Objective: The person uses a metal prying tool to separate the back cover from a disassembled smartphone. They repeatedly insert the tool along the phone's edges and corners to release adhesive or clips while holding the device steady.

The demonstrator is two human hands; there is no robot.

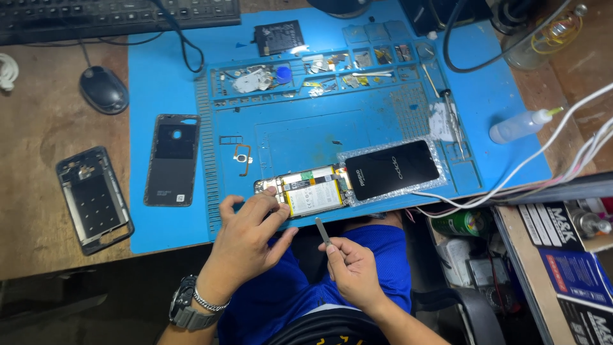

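Note:
An opened phone (306, 190) with its battery and boards exposed lies at the near edge of a blue work mat (383, 128). My left hand (246, 239) rests on the phone's left end, fingers pressing on it. My right hand (354, 268) is just below the mat's edge, holding a small grey metal pry tool (323, 231) that points up toward the phone. A black screen panel (393, 169) on bubble wrap lies touching the phone's right end.
A black back cover (172, 160) and a phone frame (94, 199) lie at the left. Mat trays (306, 70) hold small parts. Tweezers (453, 121), a squeeze bottle (520, 126), white cables (543, 166), a mouse (103, 89) and a keyboard (96, 16) surround it.

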